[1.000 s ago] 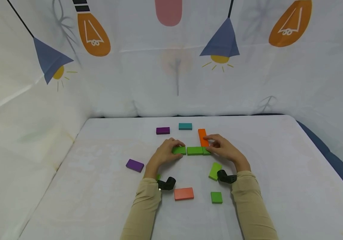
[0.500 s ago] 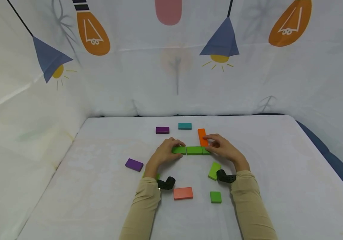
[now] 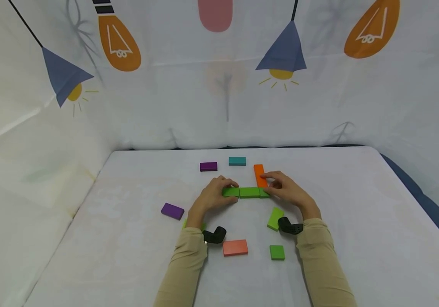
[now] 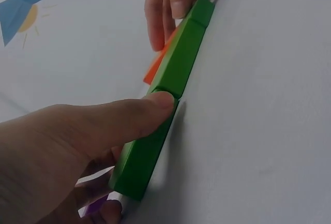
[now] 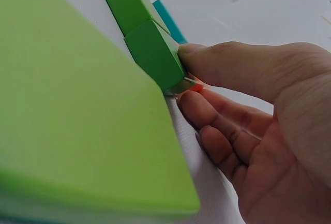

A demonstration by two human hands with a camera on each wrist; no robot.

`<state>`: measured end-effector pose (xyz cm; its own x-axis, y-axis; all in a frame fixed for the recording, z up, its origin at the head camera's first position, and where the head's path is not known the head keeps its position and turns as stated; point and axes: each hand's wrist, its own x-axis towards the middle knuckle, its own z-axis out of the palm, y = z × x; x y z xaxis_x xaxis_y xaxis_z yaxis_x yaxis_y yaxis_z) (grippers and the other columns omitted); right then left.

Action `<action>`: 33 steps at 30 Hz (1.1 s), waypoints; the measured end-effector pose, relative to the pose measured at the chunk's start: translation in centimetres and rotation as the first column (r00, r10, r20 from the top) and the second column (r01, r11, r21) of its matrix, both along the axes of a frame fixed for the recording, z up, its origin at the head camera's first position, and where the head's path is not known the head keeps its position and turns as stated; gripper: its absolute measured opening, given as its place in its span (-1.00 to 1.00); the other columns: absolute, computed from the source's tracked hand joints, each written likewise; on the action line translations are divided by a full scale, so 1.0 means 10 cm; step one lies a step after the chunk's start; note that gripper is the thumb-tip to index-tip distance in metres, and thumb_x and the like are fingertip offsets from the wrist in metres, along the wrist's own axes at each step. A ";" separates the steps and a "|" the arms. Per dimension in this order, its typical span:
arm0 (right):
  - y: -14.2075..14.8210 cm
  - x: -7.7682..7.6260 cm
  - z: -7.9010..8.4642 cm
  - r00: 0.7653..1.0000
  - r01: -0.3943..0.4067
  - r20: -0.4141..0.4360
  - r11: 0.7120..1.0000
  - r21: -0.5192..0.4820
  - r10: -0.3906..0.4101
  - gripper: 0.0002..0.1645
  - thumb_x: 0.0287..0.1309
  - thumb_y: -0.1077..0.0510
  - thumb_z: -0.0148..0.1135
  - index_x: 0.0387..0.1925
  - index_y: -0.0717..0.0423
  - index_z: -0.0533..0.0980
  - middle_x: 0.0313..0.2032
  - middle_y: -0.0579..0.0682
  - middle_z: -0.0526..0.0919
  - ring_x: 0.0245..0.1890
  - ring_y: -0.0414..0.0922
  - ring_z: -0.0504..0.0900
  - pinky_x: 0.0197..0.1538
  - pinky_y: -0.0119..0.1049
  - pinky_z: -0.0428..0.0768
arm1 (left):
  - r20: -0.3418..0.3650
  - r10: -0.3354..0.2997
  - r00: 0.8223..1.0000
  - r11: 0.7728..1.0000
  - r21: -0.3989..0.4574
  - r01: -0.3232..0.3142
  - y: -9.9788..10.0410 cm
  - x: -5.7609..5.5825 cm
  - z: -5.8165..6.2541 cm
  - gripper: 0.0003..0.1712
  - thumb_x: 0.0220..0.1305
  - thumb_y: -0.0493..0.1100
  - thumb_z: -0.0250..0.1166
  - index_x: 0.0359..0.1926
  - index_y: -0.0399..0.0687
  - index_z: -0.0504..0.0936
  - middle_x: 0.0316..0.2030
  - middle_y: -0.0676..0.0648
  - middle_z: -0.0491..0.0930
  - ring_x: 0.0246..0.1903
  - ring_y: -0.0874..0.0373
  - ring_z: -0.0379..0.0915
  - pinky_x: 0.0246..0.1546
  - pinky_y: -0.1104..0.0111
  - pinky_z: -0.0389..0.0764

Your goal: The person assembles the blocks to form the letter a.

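Three green blocks lie end to end in a row at mid-table. My left hand (image 3: 213, 197) pinches the long left block (image 3: 231, 192), thumb on its near side and fingers behind. That block's end meets the middle green block (image 3: 249, 192). At the row's right end my right hand (image 3: 290, 192) holds the short green block (image 5: 155, 56), with its thumb against it in the right wrist view. An orange block (image 3: 259, 174) stands behind this end, slightly slanted, with the right fingertips close over it.
Behind the row lie a purple block (image 3: 208, 166) and a teal block (image 3: 237, 161). Another purple block (image 3: 172, 211) is at the left. Nearer are a salmon block (image 3: 235, 247), a green square (image 3: 277, 252), a lime block (image 3: 275, 218) and a partly hidden one under the left wrist.
My left hand has slid its green block slightly right, so the small gap to the middle block has closed. The right hand has stayed in place.
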<state>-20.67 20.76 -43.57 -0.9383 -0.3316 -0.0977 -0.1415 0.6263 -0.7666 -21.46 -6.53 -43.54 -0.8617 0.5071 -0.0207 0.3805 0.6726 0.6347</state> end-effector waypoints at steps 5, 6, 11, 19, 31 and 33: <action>0.00 -0.01 -0.01 1.000 0.001 -0.004 1.000 0.005 -0.001 -0.43 0.26 0.01 0.17 0.27 -0.01 0.34 0.21 0.10 0.36 -0.06 -0.02 0.45 0.01 -0.19 0.44 | -0.010 0.038 0.999 0.999 -0.025 -0.038 0.07 0.01 0.00 -0.59 0.11 0.00 0.38 0.02 0.13 0.59 -0.10 -0.03 0.49 -0.10 0.10 0.34 -0.09 0.26 0.44; 0.00 -0.01 -0.01 1.000 -0.001 -0.006 1.000 0.005 0.001 -0.43 0.26 0.01 0.17 0.27 -0.01 0.34 0.20 0.10 0.36 -0.06 -0.02 0.45 0.00 -0.21 0.44 | -0.016 0.045 0.999 0.998 -0.032 -0.045 0.09 0.02 0.01 -0.59 0.12 0.01 0.38 0.02 0.14 0.59 -0.10 -0.03 0.49 -0.10 0.10 0.34 -0.10 0.27 0.44; -0.01 0.00 0.00 1.000 -0.008 -0.008 1.000 0.003 0.008 -0.44 0.25 0.03 0.18 0.27 -0.02 0.35 0.19 0.09 0.37 -0.06 -0.02 0.46 -0.01 -0.23 0.46 | -0.054 0.058 0.997 0.994 -0.085 -0.062 0.15 0.03 0.00 -0.60 0.13 0.02 0.37 0.03 0.20 0.59 -0.09 -0.06 0.49 -0.11 0.07 0.35 -0.14 0.27 0.46; 0.00 0.01 0.00 1.000 -0.002 -0.005 1.000 0.009 0.002 -0.44 0.25 0.04 0.18 0.27 -0.02 0.34 0.18 0.10 0.37 -0.06 -0.02 0.46 0.03 -0.18 0.46 | -0.070 0.047 0.996 0.992 -0.113 -0.055 0.17 0.04 -0.01 -0.63 0.15 0.01 0.35 0.01 0.20 0.60 -0.08 -0.05 0.49 -0.13 0.08 0.33 -0.17 0.28 0.46; -0.01 0.01 -0.02 1.000 0.010 -0.002 1.000 0.019 -0.010 -0.44 0.25 0.02 0.18 0.27 -0.02 0.35 0.17 0.09 0.38 -0.06 -0.03 0.45 0.01 -0.21 0.44 | -0.070 0.045 0.997 0.993 -0.105 -0.052 0.16 0.05 -0.02 -0.64 0.14 0.03 0.35 0.00 0.21 0.61 -0.09 -0.04 0.49 -0.14 0.10 0.33 -0.23 0.31 0.44; -0.01 0.01 -0.01 1.000 0.007 -0.002 1.000 0.018 -0.007 -0.43 0.25 0.02 0.18 0.27 -0.02 0.34 0.17 0.09 0.38 -0.06 -0.03 0.45 0.02 -0.21 0.45 | -0.068 0.054 0.996 0.992 -0.107 -0.061 0.17 0.05 -0.01 -0.63 0.14 0.03 0.35 0.00 0.21 0.61 -0.10 -0.03 0.49 -0.15 0.11 0.33 -0.24 0.32 0.43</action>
<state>-20.52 20.65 -43.66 -0.9410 -0.3228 -0.1017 -0.1383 0.6412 -0.7548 -20.98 -4.88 -43.68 -0.8904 0.4548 -0.0162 0.3774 0.7579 0.5322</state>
